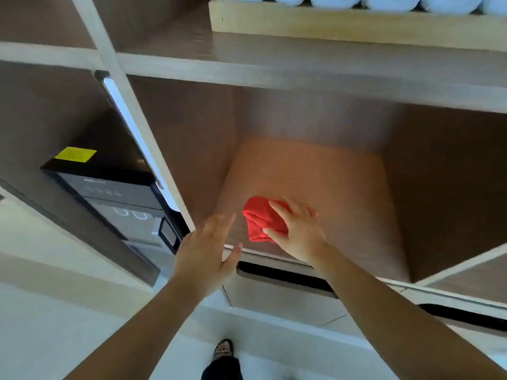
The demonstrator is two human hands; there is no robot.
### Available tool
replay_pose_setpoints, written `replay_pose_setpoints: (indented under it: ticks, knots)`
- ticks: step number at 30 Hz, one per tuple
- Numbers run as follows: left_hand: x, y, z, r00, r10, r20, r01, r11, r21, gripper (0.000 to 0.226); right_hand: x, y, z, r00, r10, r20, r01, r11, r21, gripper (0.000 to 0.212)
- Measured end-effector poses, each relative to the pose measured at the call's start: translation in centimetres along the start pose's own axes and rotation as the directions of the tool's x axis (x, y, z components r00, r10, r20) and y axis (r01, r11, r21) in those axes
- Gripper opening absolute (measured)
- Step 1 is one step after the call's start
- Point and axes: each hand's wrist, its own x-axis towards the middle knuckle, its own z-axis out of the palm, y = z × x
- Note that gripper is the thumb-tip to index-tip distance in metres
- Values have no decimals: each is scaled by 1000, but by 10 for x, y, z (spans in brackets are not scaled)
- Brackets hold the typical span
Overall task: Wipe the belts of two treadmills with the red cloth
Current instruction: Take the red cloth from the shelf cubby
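The right grip lies on the red cloth, fingers straight and spread over its top and thumb along its near edge. The bunched cloth sits on the wooden shelf, under and left of the palm. The left grip hovers open and empty, left of the right one, at the shelf's front edge
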Motion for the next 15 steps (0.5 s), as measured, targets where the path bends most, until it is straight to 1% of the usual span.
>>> replay_pose_setpoints:
  ticks: [2,4,6,10,13,15]
  knots:
    - [19,-7,2,999,43,27,-41,998,-46,64,2,-1,8,999,37,-5,-37,999,-24,67]
    - [37,-12,7,990,135,37,-133,990,-52,62,-4,-1,18,997,82,-13,-83,996,-23,69]
    - [52,-13,14,977,207,51,-202,975,-94,61,-5,-1,22,991,132,-22,-133,991,-20,72]
    - [76,-17,24,945,309,102,-293,944,-151,63,-9,-7,24,975,216,-55,-218,975,-37,79]
    - [85,-20,29,920,369,131,-338,918,-208,62,-15,-13,24,948,307,-83,-311,949,-50,75]
    - [89,-19,30,900,415,137,-376,894,-243,62,-21,-18,23,926,356,-130,-365,930,-53,68]
